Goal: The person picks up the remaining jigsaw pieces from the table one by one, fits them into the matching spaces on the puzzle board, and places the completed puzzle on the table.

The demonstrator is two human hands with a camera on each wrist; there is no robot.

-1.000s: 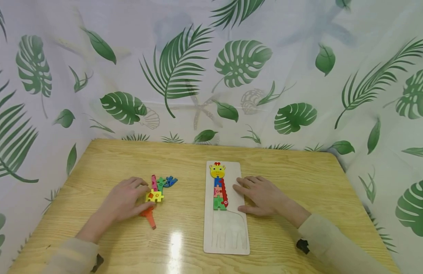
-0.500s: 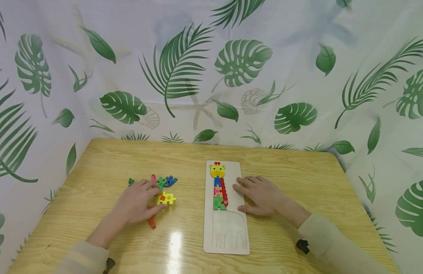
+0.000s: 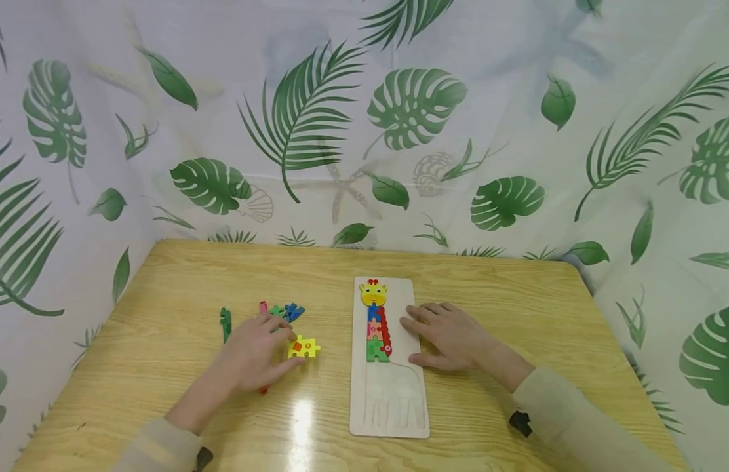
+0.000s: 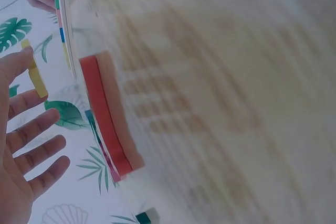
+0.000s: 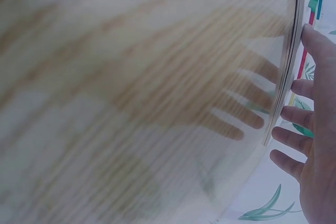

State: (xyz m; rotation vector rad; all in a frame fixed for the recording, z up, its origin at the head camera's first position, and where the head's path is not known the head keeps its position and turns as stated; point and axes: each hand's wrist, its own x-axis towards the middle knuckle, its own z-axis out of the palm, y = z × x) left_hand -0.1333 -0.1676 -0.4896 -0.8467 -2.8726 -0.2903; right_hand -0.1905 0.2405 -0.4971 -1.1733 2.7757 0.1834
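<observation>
My left hand (image 3: 255,354) pinches a yellow puzzle piece (image 3: 306,347) between thumb and index finger. In the left wrist view this yellow piece (image 4: 35,74) is seen edge-on, above the table, with the other fingers spread. The right hand (image 3: 450,337) rests with extended fingers at the right edge of a pale wooden puzzle board (image 3: 388,419). A giraffe's yellow head (image 3: 374,294) and several coloured neck pieces sit in the board's upper part. Its lower body recess is bare. Part of a red-orange piece (image 4: 105,116) is hidden beneath my left hand in the head view.
Loose pieces lie around the left hand: a dark green one (image 3: 225,322), a pink one (image 3: 263,307), a green one (image 3: 278,311) and a blue one (image 3: 294,311). The wooden table (image 3: 488,282) ends at a leaf-patterned cloth (image 3: 435,196) at the back and sides.
The left hand has moved right with the yellow puzzle piece, toward the board. This uncovers the dark green piece and covers more of the red-orange one. My right hand stays in place.
</observation>
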